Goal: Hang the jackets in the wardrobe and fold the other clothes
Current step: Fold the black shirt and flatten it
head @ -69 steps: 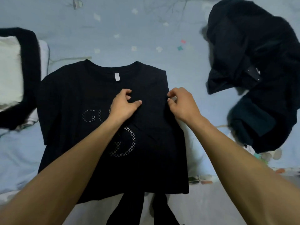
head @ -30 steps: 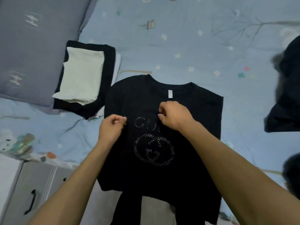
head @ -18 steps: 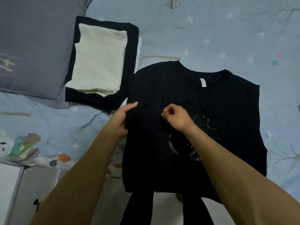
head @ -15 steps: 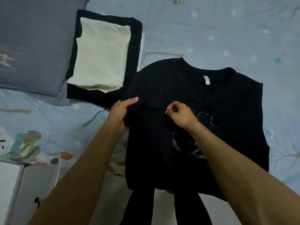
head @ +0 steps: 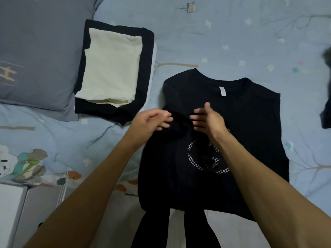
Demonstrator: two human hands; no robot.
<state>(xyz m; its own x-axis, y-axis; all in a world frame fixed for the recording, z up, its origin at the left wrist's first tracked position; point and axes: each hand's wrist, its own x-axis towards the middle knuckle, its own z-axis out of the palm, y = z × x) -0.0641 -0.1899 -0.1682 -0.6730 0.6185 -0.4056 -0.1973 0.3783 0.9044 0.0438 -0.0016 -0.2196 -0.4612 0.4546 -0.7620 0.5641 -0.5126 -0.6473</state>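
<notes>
A black T-shirt with a dotted logo lies face up on the light blue bed sheet, collar away from me. Its left side is folded in over the chest. My left hand pinches the folded sleeve edge at the shirt's left shoulder. My right hand hovers just right of it, fingers straight and spread, over the fold. A stack of folded clothes, cream on top of black, sits to the upper left of the shirt.
A grey pillow fills the upper left. Dark clothes show at the right edge. The bed's front edge runs below the shirt, with a white cabinet at lower left. My legs in dark trousers are at the bottom.
My left hand has carried the shirt's left sleeve inward over the chest. My right hand has let go of the fabric and spread its fingers.
</notes>
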